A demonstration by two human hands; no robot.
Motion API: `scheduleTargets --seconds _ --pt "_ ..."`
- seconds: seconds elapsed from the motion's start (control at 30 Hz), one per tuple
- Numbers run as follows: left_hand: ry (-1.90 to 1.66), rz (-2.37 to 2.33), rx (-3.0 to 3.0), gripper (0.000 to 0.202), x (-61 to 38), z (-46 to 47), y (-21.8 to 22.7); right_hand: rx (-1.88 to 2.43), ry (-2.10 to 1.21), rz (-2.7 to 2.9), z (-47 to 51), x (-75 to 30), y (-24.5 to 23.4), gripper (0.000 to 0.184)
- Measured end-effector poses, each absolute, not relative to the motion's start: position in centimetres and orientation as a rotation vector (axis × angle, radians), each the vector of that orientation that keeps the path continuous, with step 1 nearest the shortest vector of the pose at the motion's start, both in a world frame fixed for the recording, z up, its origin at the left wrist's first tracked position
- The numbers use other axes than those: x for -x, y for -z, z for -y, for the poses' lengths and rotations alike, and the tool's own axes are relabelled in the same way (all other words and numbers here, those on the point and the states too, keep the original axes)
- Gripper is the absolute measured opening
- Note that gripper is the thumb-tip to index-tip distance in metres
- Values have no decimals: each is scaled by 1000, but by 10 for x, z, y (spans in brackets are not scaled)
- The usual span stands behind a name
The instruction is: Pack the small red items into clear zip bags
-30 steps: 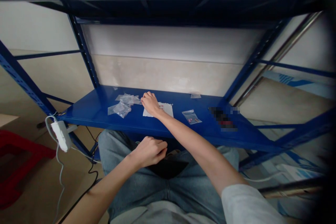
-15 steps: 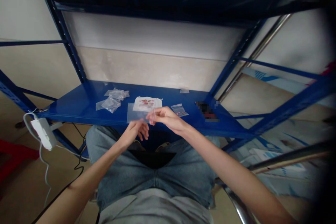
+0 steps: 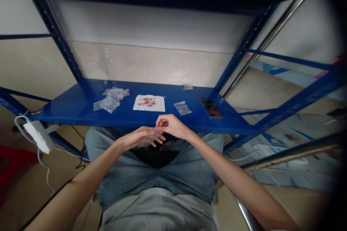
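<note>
Starting at left, crumpled clear bags (image 3: 111, 100) lie on the blue steel shelf (image 3: 62, 113); the open left hand (image 3: 141, 138) reaches under a thin clear plastic bag (image 3: 150, 138), which the right hand (image 3: 170, 125) pinches above the lap, below a printed white sheet (image 3: 149, 103) and a small zip bag (image 3: 183, 108) on the shelf.

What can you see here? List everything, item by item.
blue metal shelf: one, blue, ahead of the person
clear plastic bags: several, clear, shelf's left side
printed sheet: one, white with pink print, shelf's middle
small zip bag: one, clear with red contents, right of the sheet
power strip: one, white, below the shelf's left end
clear plastic piece: one, clear, between the hands
left hand: one, open, beneath the piece
right hand: one, pinching the piece
</note>
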State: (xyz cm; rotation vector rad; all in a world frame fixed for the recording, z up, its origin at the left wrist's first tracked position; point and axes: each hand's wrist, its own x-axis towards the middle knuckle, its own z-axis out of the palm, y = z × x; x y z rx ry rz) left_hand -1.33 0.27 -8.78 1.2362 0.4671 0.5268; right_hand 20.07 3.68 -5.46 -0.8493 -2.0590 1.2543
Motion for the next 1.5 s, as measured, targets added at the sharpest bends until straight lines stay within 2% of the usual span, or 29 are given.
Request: scheduleTargets --seconds 0.2,0.3,0.4,0.6,0.87,0.97,1.2,1.5 --pt "-612 -571 -1445 29 3 -16 77 924 -895 2086 -48 -191 49 11" --pt "-827 -683 -1518 29 -1 -27 77 861 -595 2028 -47 -183 35 20" --pt "-963 -722 -1598 30 0 -33 78 756 -377 1951 -40 -177 24 20" --pt "-1124 -815 -1737 27 8 -23 74 576 -412 2035 -33 -174 24 31" --pt "-1118 -953 -2093 13 15 -10 63 502 -427 2379 -29 -173 24 40" --pt "-1057 -1035 -2275 20 17 -12 56 549 -421 2520 -27 -174 21 42" --pt "-806 -1212 -2664 20 12 -40 36 666 -271 2666 -30 -169 15 28" --pt "-911 -1069 -2576 19 -3 -60 23 796 -153 2625 -49 -164 18 17"
